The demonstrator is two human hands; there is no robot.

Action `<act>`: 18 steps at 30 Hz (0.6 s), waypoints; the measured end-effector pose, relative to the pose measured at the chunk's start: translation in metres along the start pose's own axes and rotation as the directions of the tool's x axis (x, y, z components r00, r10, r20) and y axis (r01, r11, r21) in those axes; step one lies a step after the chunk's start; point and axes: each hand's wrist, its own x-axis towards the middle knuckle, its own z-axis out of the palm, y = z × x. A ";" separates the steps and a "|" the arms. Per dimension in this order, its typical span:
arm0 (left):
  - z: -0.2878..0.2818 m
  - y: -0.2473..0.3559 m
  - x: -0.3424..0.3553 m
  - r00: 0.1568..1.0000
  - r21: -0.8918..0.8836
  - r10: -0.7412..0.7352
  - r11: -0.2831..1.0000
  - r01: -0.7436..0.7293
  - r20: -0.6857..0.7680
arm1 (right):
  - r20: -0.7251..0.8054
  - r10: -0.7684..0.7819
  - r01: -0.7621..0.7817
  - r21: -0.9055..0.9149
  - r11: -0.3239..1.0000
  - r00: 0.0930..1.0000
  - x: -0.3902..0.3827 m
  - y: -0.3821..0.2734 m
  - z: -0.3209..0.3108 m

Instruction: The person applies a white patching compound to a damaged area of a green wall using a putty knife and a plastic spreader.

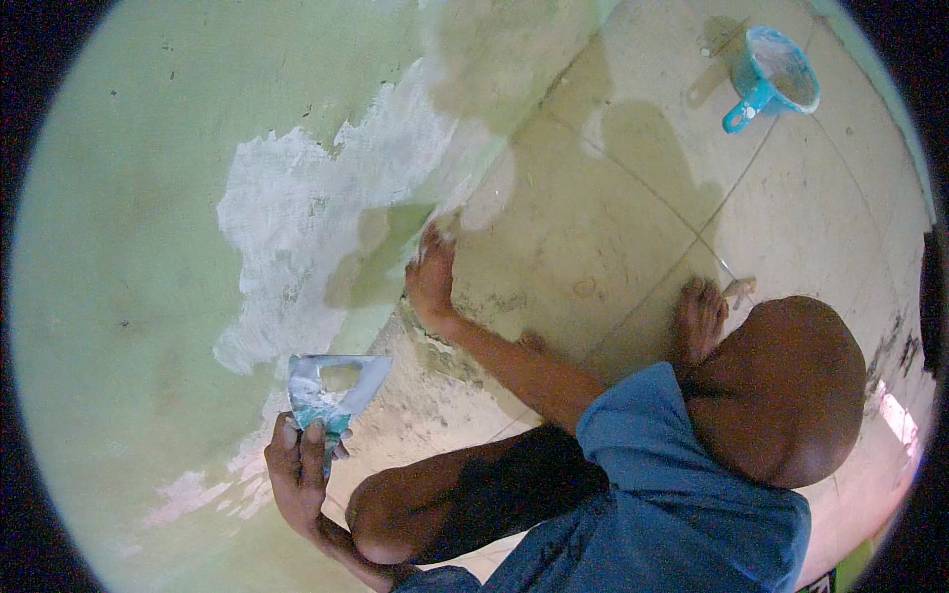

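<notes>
My left hand (297,469) is closed around a wide putty knife (368,383), its fingers on the teal part below the metal blade. White paste is smeared on the blade, which is turned up in front of the wall. Farther off, my right hand (432,282) reaches between my knees to the foot of the wall. Its fingers are bent together there, and what they grip is hidden. Beside them, a rough white patch of filler (297,212) spreads over the pale green wall (129,247).
A blue plastic dipper (748,106) with whitish paste inside stands on the tiled floor (554,247) at the far right. By my right foot (700,321) lies a small tan object (739,288). My left knee (381,514) is between my two arms.
</notes>
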 end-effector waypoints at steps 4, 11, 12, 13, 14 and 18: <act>-0.002 0.001 -0.005 0.998 0.097 0.060 0.994 -0.058 -0.020 | 0.279 0.121 -0.210 0.315 0.926 0.952 -0.026 -0.011 -0.048; -0.003 -0.010 -0.006 0.999 -0.002 -0.033 0.999 0.033 0.004 | 0.340 0.549 -0.604 0.677 0.420 0.763 0.059 0.021 -0.066; -0.002 -0.007 -0.005 0.999 -0.002 -0.033 0.999 0.033 0.003 | 0.395 0.615 -0.677 0.659 0.329 0.683 0.068 0.019 -0.067; -0.002 -0.006 -0.005 0.999 -0.003 -0.033 0.999 0.033 0.003 | 0.407 0.614 -0.671 0.685 0.285 0.677 0.075 0.018 -0.068; -0.002 -0.009 -0.005 0.999 -0.020 -0.038 0.999 0.038 0.007 | 0.419 0.612 -0.663 0.709 0.241 0.671 0.081 0.016 -0.070; -0.001 -0.015 -0.006 1.000 -0.039 -0.026 0.999 0.026 0.016 | 0.434 0.621 -0.686 0.687 0.241 0.653 0.092 0.005 -0.084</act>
